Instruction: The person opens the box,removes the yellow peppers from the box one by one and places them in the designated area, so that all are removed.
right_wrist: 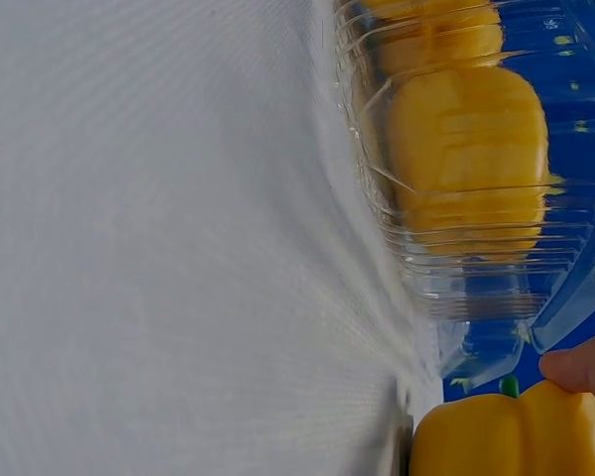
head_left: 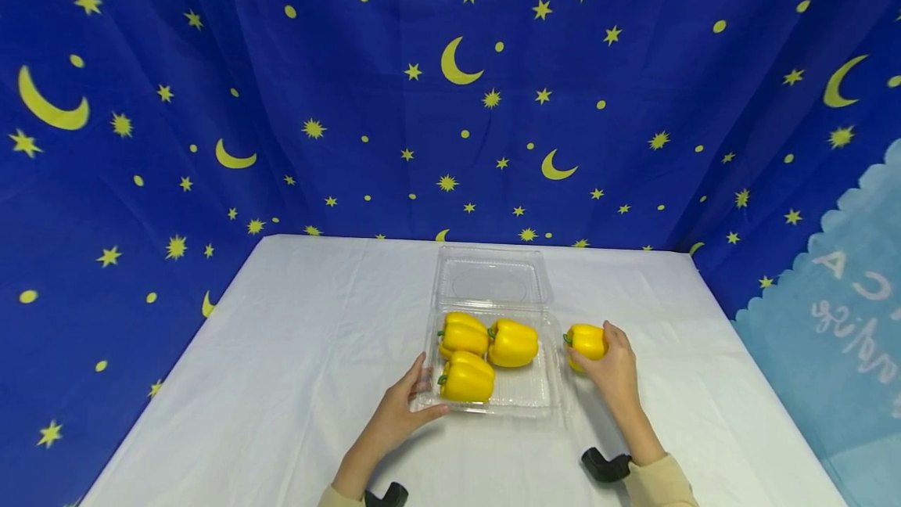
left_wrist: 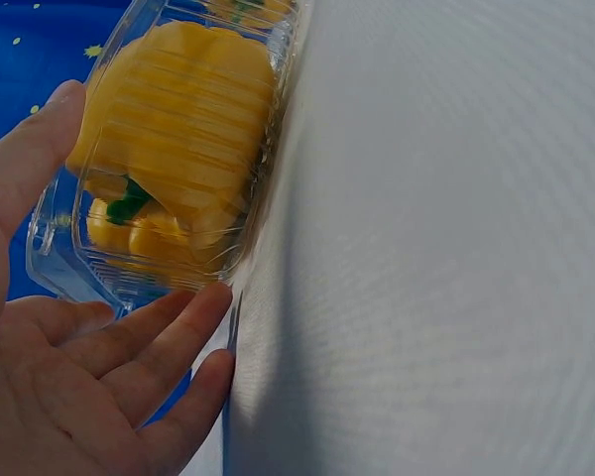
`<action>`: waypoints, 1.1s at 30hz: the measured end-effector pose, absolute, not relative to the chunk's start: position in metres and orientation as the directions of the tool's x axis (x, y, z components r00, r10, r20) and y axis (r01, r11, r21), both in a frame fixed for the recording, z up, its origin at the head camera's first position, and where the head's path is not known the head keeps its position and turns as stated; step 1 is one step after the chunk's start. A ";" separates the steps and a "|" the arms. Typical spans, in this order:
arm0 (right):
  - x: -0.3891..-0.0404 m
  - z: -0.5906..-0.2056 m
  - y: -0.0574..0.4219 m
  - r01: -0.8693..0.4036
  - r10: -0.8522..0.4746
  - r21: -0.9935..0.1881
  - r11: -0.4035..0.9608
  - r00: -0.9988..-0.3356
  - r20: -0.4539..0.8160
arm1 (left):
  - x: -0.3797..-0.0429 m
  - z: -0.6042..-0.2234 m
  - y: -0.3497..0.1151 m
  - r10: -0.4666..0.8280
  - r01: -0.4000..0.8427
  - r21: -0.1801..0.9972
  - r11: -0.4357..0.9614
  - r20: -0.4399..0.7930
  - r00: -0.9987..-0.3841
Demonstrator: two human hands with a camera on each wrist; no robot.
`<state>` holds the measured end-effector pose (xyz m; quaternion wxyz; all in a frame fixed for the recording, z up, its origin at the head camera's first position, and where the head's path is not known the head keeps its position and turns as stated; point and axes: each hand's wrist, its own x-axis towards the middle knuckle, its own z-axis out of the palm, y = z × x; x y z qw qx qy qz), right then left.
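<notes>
My right hand (head_left: 614, 366) holds a yellow bell pepper (head_left: 586, 342) with a green stem, to the right of a clear plastic clamshell container (head_left: 521, 397). In the right wrist view, the thumb (right_wrist: 580, 369) lies on this pepper (right_wrist: 476, 436). Three more yellow bell peppers (head_left: 468, 378) sit inside the container, two along its left side and one at the back right. My left hand (head_left: 399, 411) touches the container's front left corner. The left wrist view has its fingers (left_wrist: 169, 362) nearly straight against the clear wall, with the thumb (left_wrist: 40, 149) by the rim.
The container's lid (head_left: 490, 276) lies open toward the back of the white-covered table (head_left: 317, 335). A blue curtain (head_left: 380, 100) with yellow moons and stars hangs behind and at the sides. Black curved pieces (head_left: 604, 465) are by both wrists.
</notes>
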<state>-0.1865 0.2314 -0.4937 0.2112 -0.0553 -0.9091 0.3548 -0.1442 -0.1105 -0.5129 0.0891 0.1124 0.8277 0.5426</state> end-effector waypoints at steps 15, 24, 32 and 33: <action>-0.181 -0.497 0.234 0.018 0.222 -0.662 0.749 -0.949 0.224 | -0.143 -0.511 -0.111 0.268 0.064 0.915 0.398 -0.049 -0.962; -0.179 -0.494 0.236 0.037 0.204 -0.653 0.757 -0.962 0.183 | -0.143 -0.511 -0.111 0.267 0.068 0.914 0.400 -0.045 -0.963; -0.176 -0.488 0.239 0.045 0.170 -0.636 0.770 -0.976 0.137 | -0.144 -0.511 -0.111 0.267 0.066 0.914 0.399 -0.047 -0.963; -0.176 -0.487 0.240 0.044 0.168 -0.635 0.771 -0.976 0.136 | -0.144 -0.512 -0.111 0.266 0.066 0.915 0.398 -0.046 -0.963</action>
